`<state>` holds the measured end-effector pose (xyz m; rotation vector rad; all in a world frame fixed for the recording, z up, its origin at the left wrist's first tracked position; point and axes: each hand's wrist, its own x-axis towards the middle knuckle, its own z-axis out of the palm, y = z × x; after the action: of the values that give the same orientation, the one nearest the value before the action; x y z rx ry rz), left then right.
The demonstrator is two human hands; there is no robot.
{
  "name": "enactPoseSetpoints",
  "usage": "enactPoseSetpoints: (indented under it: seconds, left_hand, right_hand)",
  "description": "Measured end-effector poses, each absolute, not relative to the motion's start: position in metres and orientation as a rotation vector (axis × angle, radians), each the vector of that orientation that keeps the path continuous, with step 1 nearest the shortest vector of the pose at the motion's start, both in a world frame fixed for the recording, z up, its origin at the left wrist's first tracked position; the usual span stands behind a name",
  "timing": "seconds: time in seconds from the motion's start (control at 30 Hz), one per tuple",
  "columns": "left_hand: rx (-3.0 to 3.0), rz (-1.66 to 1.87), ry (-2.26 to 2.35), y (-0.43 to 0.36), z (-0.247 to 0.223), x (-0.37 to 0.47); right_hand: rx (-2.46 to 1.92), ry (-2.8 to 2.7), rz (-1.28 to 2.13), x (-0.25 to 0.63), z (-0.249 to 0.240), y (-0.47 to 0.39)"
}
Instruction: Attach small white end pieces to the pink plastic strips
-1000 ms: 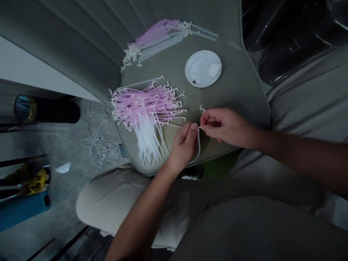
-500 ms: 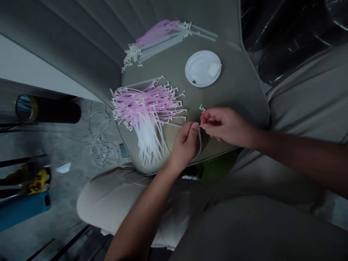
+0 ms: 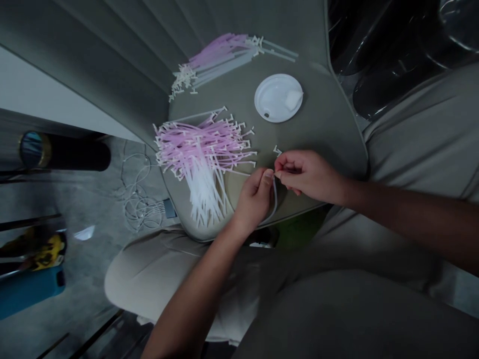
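Observation:
My left hand (image 3: 256, 195) is closed on a thin pale tube (image 3: 276, 199), which bends down beside the thumb. The fingertips of my right hand (image 3: 305, 174) are pinched together at the tube's upper end, close to my left thumb; any small part between them is too tiny to tell. Beyond my right fingers lie small white connectors (image 3: 277, 150). Left of my hands is a heap of pink tubes (image 3: 202, 142) with white end pieces, and white tubes (image 3: 204, 194) fan out below it.
A round white lid (image 3: 275, 112) and another tube bundle (image 3: 220, 57) lie farther back on the grey chair seat (image 3: 318, 114). Coiled cables (image 3: 140, 204) are on the floor at left. My legs border the seat's front.
The view has shifted slightly. Both hands stay together at the tube's end, with my right fingertips still pinched beside my left thumb.

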<state>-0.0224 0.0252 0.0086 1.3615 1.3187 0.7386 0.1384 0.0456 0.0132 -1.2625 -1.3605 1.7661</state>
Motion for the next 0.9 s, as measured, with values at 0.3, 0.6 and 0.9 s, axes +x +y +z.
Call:
enactPoseSetpoints:
  seconds: [0.3, 0.6, 0.9]
  left_hand:
    - [1.368, 0.757, 1.295, 0.027, 0.01, -0.022]
    - [1.512, 0.802, 1.356, 0.014, 0.007, -0.019]
    - [1.747, 0.661, 1.403, 0.019, 0.02, -0.02]
  right_hand:
    - [-1.253, -1.285, 1.804, 0.137, 0.016, 0.049]
    - [-1.229, -1.285, 1.736, 0.143, 0.021, 0.041]
    - [-1.269, -1.027, 1.712, 0.163, 0.014, 0.037]
